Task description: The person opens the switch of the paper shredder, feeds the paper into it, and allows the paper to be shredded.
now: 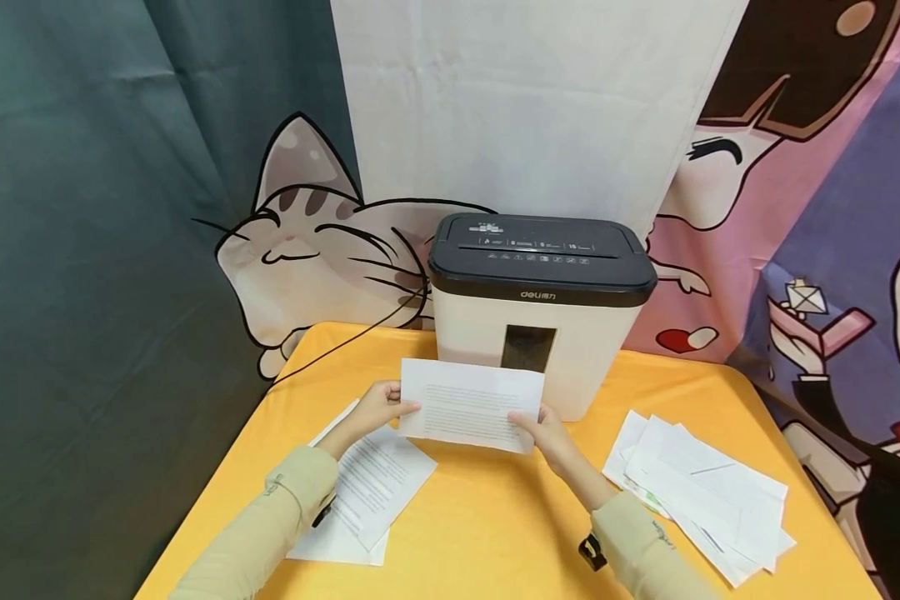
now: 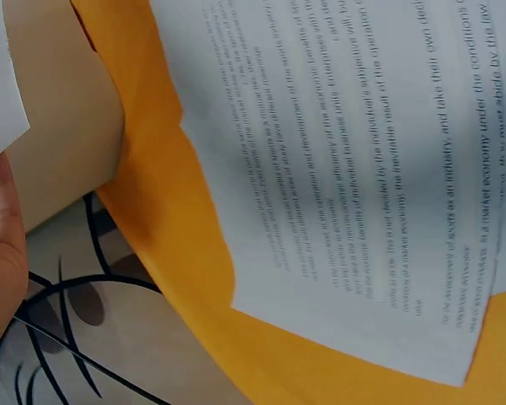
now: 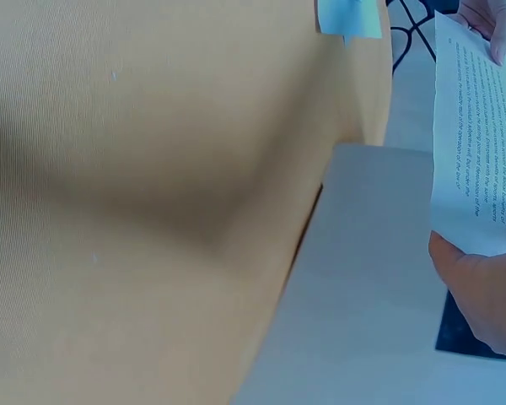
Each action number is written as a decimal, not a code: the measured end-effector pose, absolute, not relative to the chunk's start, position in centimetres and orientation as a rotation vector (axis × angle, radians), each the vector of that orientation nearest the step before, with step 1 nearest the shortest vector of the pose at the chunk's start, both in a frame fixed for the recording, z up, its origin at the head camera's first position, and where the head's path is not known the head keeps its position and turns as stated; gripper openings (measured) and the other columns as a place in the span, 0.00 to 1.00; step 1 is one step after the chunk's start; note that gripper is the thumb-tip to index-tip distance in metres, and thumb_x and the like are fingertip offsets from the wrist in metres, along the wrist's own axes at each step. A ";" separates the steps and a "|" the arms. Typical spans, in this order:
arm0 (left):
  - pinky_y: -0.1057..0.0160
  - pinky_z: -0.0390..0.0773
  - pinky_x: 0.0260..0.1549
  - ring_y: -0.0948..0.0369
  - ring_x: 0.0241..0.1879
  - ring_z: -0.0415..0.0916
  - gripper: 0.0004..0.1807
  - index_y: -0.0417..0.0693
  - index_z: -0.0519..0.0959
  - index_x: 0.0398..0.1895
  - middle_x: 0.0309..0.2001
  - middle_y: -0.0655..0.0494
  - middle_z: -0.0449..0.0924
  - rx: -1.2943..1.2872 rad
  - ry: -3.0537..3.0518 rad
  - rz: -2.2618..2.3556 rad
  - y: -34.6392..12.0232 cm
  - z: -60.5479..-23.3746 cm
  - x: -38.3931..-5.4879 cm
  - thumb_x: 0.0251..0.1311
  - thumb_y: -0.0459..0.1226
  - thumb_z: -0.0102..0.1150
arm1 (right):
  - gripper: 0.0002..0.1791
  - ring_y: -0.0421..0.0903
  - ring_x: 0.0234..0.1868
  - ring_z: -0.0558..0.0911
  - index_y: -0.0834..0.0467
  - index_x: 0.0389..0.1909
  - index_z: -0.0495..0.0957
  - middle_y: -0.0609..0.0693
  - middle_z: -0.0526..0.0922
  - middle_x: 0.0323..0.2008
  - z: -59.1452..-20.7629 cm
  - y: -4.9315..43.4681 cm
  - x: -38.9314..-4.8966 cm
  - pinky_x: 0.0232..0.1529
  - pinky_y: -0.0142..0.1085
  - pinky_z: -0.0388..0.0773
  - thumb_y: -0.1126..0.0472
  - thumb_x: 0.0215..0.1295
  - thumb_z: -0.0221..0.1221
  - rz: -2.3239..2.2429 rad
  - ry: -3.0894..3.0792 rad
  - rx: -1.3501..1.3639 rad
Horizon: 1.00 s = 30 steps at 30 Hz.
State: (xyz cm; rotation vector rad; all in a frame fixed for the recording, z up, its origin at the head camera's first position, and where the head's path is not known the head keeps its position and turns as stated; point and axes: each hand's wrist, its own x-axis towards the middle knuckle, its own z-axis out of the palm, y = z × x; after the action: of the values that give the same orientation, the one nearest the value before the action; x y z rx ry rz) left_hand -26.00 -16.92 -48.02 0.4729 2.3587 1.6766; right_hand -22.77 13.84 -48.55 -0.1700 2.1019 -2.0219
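A half-size sheet of printed paper (image 1: 468,408) is held up between my two hands in the head view, in front of the paper shredder (image 1: 487,333). My left hand (image 1: 378,406) pinches its left edge, thumb on the printed face. At the right edge my right hand (image 1: 547,429) pinches it the same way. The shredder has a white bin, a dark lid with a slot (image 1: 543,249) and a small dark window. In the right wrist view the printed sheet (image 3: 476,143) spans both hands, and the right hand (image 3: 489,291) grips its near end.
Printed sheets (image 1: 378,492) lie under my left forearm on the yellow tablecloth (image 1: 487,525). A loose pile of papers (image 1: 708,492) rests at the table's right. A thin black cable (image 1: 337,346) runs left from the shredder. Patterned cloth hangs behind the table.
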 end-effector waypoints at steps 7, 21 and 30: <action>0.63 0.82 0.35 0.51 0.38 0.83 0.16 0.25 0.75 0.48 0.41 0.32 0.81 0.546 2.423 1.657 -15.7 -46.4 -26.3 0.59 0.29 0.58 | 0.20 0.37 0.40 0.83 0.74 0.56 0.68 0.61 0.82 0.49 -46.8 14.8 -22.8 0.43 0.37 0.79 0.66 0.67 0.53 -2.034 2.145 -0.172; 0.65 0.82 0.35 0.49 0.38 0.84 0.15 0.26 0.77 0.46 0.42 0.32 0.81 0.638 2.500 1.676 -14.2 -41.6 -26.4 0.57 0.28 0.60 | 0.21 0.34 0.41 0.83 0.70 0.58 0.68 0.42 0.84 0.44 -42.6 17.1 -23.2 0.44 0.39 0.80 0.62 0.68 0.53 -1.976 2.171 -0.312; 0.63 0.82 0.36 0.51 0.38 0.84 0.15 0.26 0.77 0.46 0.43 0.33 0.82 0.689 2.487 1.644 -13.4 -38.9 -26.3 0.58 0.29 0.59 | 0.22 0.31 0.40 0.82 0.72 0.59 0.67 0.33 0.84 0.39 -40.1 18.0 -23.0 0.41 0.31 0.79 0.62 0.69 0.53 -1.980 2.195 -0.301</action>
State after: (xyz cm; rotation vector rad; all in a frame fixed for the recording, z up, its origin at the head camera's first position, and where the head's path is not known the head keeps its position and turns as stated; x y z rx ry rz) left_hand -26.28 -13.38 -38.89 0.6888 2.4869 1.6438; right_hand -22.99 18.00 -40.07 -0.3006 2.1954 -1.9799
